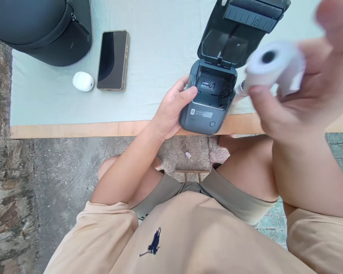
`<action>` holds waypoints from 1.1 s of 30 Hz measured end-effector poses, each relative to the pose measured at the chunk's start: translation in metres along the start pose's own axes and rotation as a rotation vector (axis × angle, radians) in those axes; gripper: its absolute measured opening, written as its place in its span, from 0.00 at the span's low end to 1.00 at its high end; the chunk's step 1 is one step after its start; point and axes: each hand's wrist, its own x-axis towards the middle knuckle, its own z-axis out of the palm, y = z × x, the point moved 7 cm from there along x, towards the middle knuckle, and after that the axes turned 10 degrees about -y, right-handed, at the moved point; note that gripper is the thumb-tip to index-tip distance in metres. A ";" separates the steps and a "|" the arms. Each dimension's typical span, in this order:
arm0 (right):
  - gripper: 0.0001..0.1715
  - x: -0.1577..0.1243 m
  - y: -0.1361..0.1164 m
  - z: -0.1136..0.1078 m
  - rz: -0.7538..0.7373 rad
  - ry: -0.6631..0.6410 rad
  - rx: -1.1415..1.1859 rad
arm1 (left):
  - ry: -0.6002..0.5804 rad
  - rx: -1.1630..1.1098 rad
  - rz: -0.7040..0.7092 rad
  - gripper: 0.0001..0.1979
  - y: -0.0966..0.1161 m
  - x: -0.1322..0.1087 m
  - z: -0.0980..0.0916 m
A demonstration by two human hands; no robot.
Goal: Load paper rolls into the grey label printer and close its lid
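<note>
Your left hand [173,106] is clamped on the portable label printer [200,118], thumb hooked over the left rim of its roll compartment and fingers against the side. Your right hand [300,95] is raised beside it, gripping a white paper roll [261,74] with the thumb on its near side; the upper fingers are blurred close to the camera. The two hands are apart, with the printer and the roll between them.

You have the printer above the near edge of the bench [88,130], its lid [228,45] swung open on the far side and its power button [212,124] toward you. The compartment's inside shows a printed sticker [207,85]. The roll is just to the right of the compartment, its loose end hanging toward your palm. A small pale object [241,88] shows between printer and roll, too covered to identify. Your right hand and forearm block much of the bench's right side.

Farther left on the pale cloth [160,49], well apart from the printer, lie a smartphone [112,61] and, just beside it, a white earbud case [83,81]. Behind them, at the far left corner, a black zippered bag [45,34] takes up the cloth.

Below the bench, a small scrap [188,155] lies on the floor [65,179] between your legs.
</note>
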 end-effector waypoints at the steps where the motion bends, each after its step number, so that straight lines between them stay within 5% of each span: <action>1: 0.42 0.001 -0.015 0.008 -0.088 -0.040 -0.063 | 0.001 0.000 0.012 0.13 0.001 0.000 0.001; 3: 0.30 0.003 -0.035 0.022 -0.160 -0.103 -0.223 | -0.011 -0.025 0.042 0.13 0.003 0.000 0.004; 7: 0.15 0.008 -0.045 0.036 -0.060 -0.157 -0.479 | -0.018 -0.061 0.058 0.14 0.003 -0.001 0.008; 19: 0.15 0.010 -0.049 0.041 -0.105 -0.138 -0.453 | -0.011 -0.030 0.066 0.12 0.001 -0.003 0.002; 25: 0.09 0.015 -0.035 0.036 0.016 -0.110 -0.468 | 0.051 0.017 -0.019 0.16 0.000 -0.006 0.002; 33: 0.04 0.010 -0.049 0.036 -0.215 0.007 -0.514 | 0.059 -0.020 0.035 0.11 0.001 -0.004 0.002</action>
